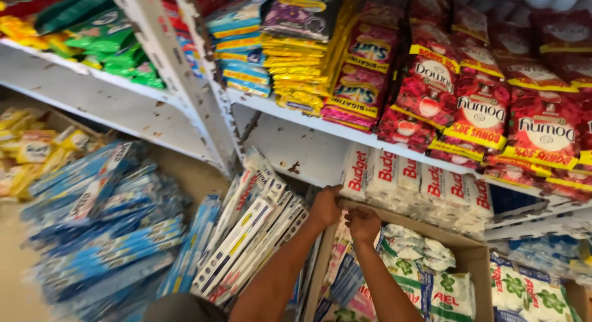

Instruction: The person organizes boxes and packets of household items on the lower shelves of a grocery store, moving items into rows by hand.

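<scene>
While the white metal shelf fills my view, a cardboard box of packets sits below it. Just above the box's back rim stand white packets in a row, some already shelved, more left boxed. My left hand and right hand curl closed on that rim; fingers hidden, hold uncertain.

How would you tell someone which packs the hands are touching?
Find the white metal shelf stacked with red pouches. Just under it, above an open cardboard box, stands a row of white packs. Both hands, left and right, are at its left end; only these packs are plain white with red lettering.
</scene>
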